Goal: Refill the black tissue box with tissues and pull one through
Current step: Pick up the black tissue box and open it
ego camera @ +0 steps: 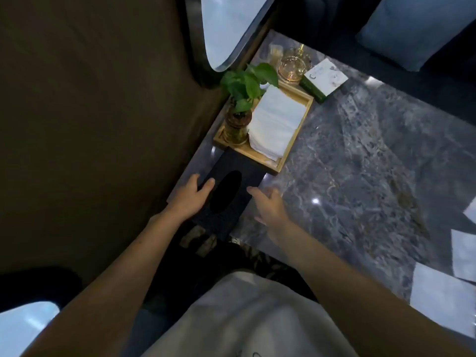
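No text, number or brand can be read here. The white-topped green box (325, 79) on the grey marble table (360, 163) carries a small dark emblem and faint marks on its lid, but they are too blurred to make out as letters. The dark garment with a pale pattern (201, 240) at the table's near edge shows shapes only, nothing legible.

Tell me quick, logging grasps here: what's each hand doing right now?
Left hand: open, fingers resting on the black box, not gripping it.
Right hand: open, beside the box, holding nothing.
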The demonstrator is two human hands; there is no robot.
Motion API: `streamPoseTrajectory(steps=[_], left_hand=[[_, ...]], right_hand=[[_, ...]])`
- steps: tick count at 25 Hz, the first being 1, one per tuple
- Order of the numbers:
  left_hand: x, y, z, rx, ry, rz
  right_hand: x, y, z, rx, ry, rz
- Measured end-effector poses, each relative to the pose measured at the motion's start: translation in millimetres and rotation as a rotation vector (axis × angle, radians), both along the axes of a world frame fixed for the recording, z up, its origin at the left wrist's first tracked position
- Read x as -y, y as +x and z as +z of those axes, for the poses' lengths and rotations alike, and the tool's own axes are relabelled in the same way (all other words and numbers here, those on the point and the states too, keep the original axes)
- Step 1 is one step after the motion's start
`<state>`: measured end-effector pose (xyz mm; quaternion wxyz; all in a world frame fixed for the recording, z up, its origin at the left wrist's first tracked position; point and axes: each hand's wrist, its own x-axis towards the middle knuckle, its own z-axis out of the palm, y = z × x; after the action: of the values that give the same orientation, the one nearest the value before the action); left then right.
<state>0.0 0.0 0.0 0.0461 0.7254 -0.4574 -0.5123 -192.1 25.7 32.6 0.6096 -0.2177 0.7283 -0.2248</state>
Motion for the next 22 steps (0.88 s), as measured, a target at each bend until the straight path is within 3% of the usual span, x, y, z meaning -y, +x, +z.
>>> streamPoseTrajectory(steps=[4, 13, 22], left_hand=[[-0.2, 5.5, -9.6, -0.054, 0.050, 0.003], [-7.8, -2.0, -6.5, -0.116, 0.053, 0.042], [-23.1, -51.3, 40.9, -0.149, -0.029, -0.033]], right_hand=[[-2.7, 23.9, -4.2, 0.121, 0.115, -0.103], [-1.4, 29.7, 9.8, 0.223, 0.147, -0.211], [-27.6, -31.1, 28.6, 0.298, 0.175, -0.287]])
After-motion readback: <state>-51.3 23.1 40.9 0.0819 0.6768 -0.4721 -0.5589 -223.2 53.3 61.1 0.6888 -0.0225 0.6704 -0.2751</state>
